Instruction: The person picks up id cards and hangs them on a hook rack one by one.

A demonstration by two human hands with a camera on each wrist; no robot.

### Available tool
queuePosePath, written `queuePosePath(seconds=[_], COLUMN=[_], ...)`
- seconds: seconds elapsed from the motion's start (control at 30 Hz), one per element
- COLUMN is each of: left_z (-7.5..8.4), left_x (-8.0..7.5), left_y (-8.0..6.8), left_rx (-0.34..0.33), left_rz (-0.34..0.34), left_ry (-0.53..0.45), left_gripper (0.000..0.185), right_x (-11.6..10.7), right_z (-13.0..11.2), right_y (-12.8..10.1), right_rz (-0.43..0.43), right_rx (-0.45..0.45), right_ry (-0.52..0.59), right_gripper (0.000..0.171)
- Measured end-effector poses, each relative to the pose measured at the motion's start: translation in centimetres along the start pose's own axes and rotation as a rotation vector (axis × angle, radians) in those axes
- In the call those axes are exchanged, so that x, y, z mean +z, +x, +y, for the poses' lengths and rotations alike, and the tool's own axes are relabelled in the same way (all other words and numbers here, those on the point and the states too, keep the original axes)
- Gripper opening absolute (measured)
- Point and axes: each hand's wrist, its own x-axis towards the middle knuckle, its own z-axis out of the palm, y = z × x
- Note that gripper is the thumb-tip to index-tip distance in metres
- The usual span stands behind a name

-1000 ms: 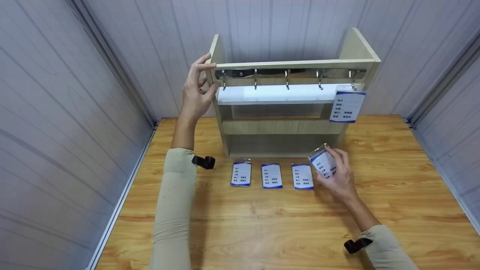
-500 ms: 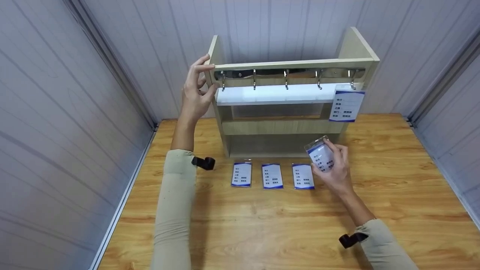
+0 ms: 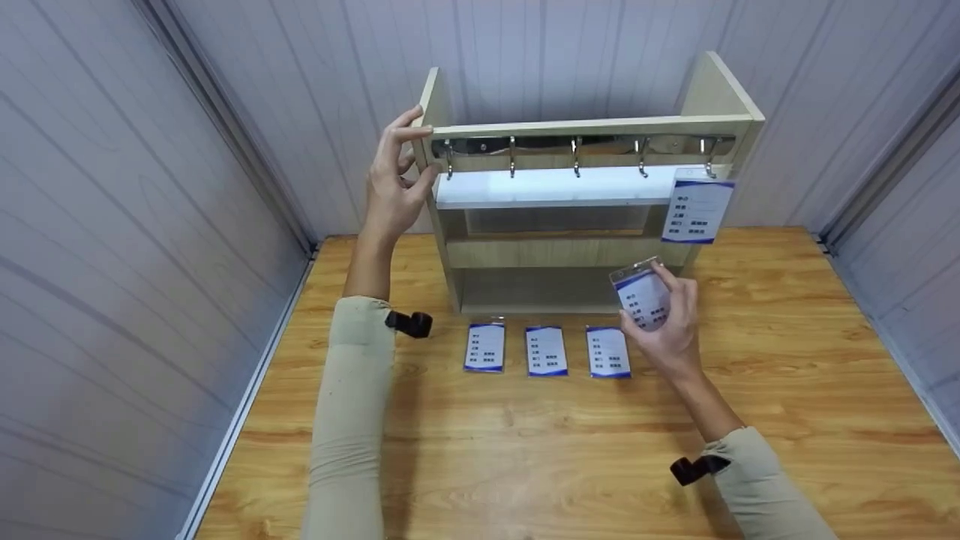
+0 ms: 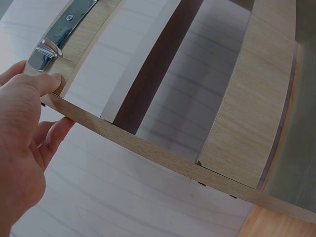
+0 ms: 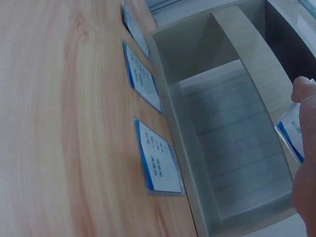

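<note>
A purpose-built recording booth or test cell rather than a lived-in room. Pale ribbed wall panels [image 3: 105, 247] of the prefabricated sandwich type enclose the space on three sides and meet in metal corner trims [image 3: 225, 142]. A wood-grain tabletop [image 3: 525, 450] fills the floor of the enclosure from wall to wall. On it stands a small unfinished wooden shelf unit [image 3: 585, 195] fitted with a metal rail of hooks [image 3: 576, 154]. Identical blue-and-white badge cards [image 3: 546, 350] lie in a neat row before the unit, and one more card [image 3: 696, 211] hangs from the rightmost hook. Black camera mounts [image 3: 409, 323] are strapped over the person's sleeves.
</note>
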Motion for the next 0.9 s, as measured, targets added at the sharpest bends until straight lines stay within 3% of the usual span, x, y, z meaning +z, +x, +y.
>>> queuePosePath(seconds=[0.9], left_z=[-0.1], left_x=[0.1], left_y=[0.0], left_rx=[-0.024], left_rz=[0.006], left_ry=[0.008], left_gripper=[0.043], right_x=[-0.4], right_z=[-3.2], right_y=[3.6], right_rz=[0.109], right_rx=[-0.002], right_ry=[0.033], right_gripper=[0.086])
